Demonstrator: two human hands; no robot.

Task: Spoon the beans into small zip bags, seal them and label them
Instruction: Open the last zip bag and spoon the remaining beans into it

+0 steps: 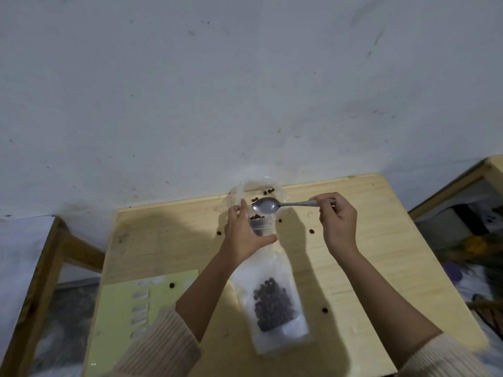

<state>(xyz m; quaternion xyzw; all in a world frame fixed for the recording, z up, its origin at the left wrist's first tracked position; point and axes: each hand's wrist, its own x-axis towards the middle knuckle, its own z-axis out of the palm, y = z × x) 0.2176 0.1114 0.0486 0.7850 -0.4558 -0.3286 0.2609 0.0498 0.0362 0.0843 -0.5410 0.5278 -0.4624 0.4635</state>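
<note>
My left hand [245, 232] grips a small clear zip bag [260, 224] upright near the table's far edge; dark beans sit in its bottom. My right hand [337, 219] holds the handle of a metal spoon [265, 205], whose bowl hovers over the bag's mouth and looks empty. Behind the bag lies a crumpled clear plastic bag [258, 190] with a few beans on it. A filled zip bag [275, 306] of dark beans lies flat on the table nearer me, between my forearms.
A yellow label sheet [122, 308] with several white stickers lies at the wooden table's [381, 254] front left. Loose beans [324, 310] are scattered on the tabletop. A wall stands right behind the table. Wooden furniture flanks both sides.
</note>
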